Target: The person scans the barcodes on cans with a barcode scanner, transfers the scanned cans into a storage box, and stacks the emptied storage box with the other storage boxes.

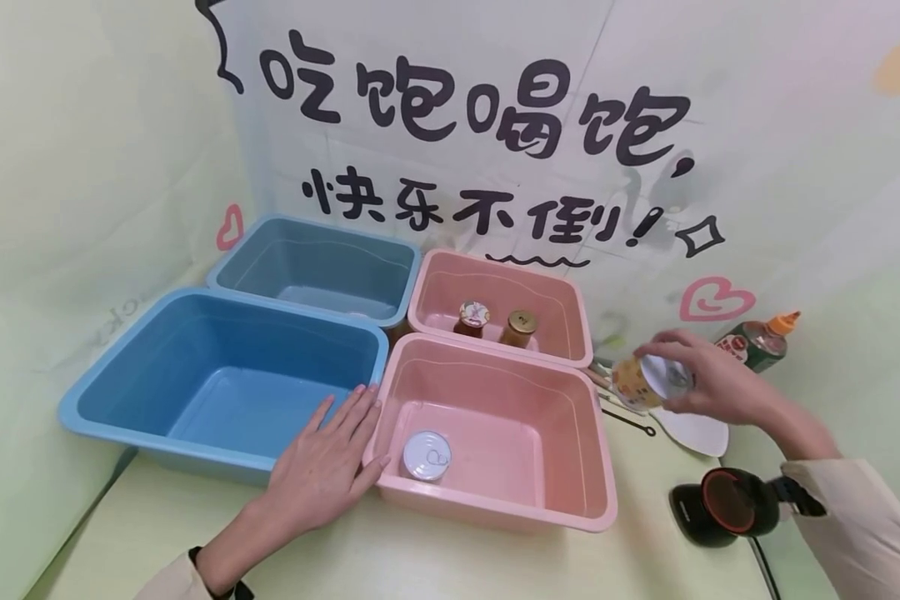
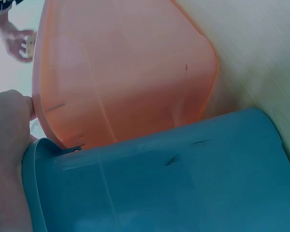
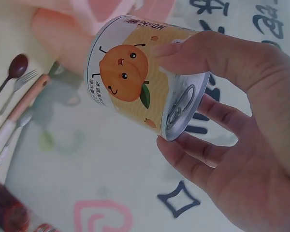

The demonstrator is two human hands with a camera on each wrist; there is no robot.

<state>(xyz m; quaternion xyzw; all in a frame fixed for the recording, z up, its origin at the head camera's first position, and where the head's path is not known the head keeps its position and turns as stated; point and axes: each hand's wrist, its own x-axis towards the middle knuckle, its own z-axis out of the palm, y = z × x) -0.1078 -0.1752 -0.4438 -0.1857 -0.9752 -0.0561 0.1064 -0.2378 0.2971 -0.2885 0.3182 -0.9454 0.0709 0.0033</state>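
My right hand (image 1: 720, 385) grips a tin can (image 1: 636, 385) in the air, to the right of the pink tubs. In the right wrist view the can (image 3: 135, 82) lies tilted between thumb and fingers; its yellow label carries a cartoon orange fruit, and a pull-ring lid faces the palm. My left hand (image 1: 321, 477) rests with straight fingers over the adjoining rims of the front blue tub (image 1: 225, 457) and the front pink tub (image 1: 495, 506). Inside that pink tub, at its left front corner, stands another can (image 1: 426, 456) with a pull-ring lid.
Two lidded jars, one with a patterned lid (image 1: 474, 314) and one gold-topped (image 1: 521, 323), stand in the rear pink tub (image 1: 581, 350). A rear blue tub (image 1: 322, 229) adjoins it. Rightward are a sauce bottle (image 1: 765, 342), utensils, a white spatula-like piece (image 1: 693, 429) and a black device (image 1: 701, 515).
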